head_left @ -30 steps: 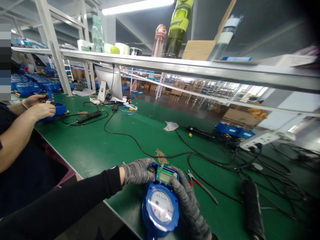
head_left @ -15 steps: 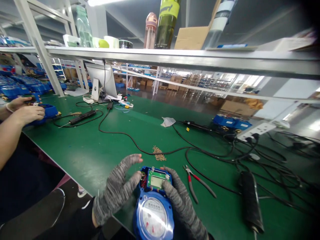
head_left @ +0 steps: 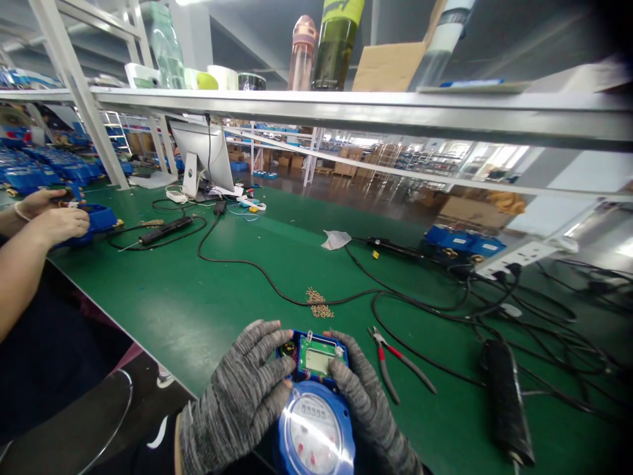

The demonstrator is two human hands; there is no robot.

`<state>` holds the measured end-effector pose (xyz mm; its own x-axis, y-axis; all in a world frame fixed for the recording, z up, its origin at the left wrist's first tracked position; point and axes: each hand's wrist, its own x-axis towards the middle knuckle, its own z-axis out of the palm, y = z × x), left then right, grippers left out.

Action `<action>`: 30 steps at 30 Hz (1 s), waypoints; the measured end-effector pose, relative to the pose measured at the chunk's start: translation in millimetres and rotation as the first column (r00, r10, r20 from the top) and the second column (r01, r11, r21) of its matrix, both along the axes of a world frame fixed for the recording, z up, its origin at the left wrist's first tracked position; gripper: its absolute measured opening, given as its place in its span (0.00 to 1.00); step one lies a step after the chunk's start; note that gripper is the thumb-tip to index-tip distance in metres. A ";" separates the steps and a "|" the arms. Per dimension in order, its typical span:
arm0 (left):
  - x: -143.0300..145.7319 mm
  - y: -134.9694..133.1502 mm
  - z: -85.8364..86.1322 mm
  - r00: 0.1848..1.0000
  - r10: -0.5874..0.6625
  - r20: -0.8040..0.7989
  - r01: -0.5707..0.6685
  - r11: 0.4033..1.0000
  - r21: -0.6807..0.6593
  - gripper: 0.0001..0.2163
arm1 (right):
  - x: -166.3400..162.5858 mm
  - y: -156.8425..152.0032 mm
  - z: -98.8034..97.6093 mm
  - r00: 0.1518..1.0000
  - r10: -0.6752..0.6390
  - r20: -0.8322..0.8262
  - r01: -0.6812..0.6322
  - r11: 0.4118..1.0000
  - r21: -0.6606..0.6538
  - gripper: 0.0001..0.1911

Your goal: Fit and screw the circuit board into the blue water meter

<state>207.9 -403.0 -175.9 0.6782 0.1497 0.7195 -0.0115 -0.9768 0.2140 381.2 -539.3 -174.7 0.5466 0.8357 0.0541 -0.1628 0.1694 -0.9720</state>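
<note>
A blue water meter (head_left: pixel 315 432) with a round dial lies at the near edge of the green bench (head_left: pixel 198 297). On its top sits a green circuit board with a small display (head_left: pixel 318 358). My left hand (head_left: pixel 240 399), in a grey knit glove, rests against the meter's left side with its fingertips on the board's left corner. My right hand (head_left: pixel 368 409), gloved the same, grips the meter's right side, its fingers curled over the board's right edge.
Red-handled pliers (head_left: pixel 395 363) lie right of the meter, a pile of small brass screws (head_left: pixel 316 303) behind it. Black cables (head_left: pixel 445 310) and a black tool (head_left: pixel 507 399) cover the right. A co-worker's hands (head_left: pixel 49 218) hold a blue meter at far left. A monitor (head_left: pixel 202 158) stands behind.
My left hand, resting on the meter a second ago, lifted off with its fingers spread and has now come back down onto the meter's left side. My right hand kept its hold.
</note>
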 end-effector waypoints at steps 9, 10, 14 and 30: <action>2.9 -3.4 -1.4 0.999 0.040 0.025 -0.039 0.999 -0.032 0.16 | 2.8 -2.3 -4.0 0.998 0.023 -0.055 -0.023 1.000 -0.011 0.26; 2.8 -3.7 -0.2 1.000 0.022 0.008 -0.022 0.998 -0.059 0.15 | 3.9 -2.2 -5.3 0.998 0.016 -0.055 -0.017 1.000 -0.014 0.26; -1.7 -2.9 6.8 0.999 0.004 -0.052 -0.009 0.995 -0.095 0.13 | 6.4 -0.9 -9.1 0.996 0.038 -0.079 -0.041 0.998 -0.037 0.28; 18.6 -23.1 24.2 0.910 0.384 -0.159 -0.277 0.846 0.457 0.16 | 14.5 -5.8 -13.5 0.997 0.005 -0.076 -0.013 0.995 -0.098 0.32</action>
<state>226.5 -426.0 -151.7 0.7983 0.1194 0.5903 0.3260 -0.9098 -0.2569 395.7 -545.1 -188.3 0.5385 0.8398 -0.0693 -0.2372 0.0722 -0.9688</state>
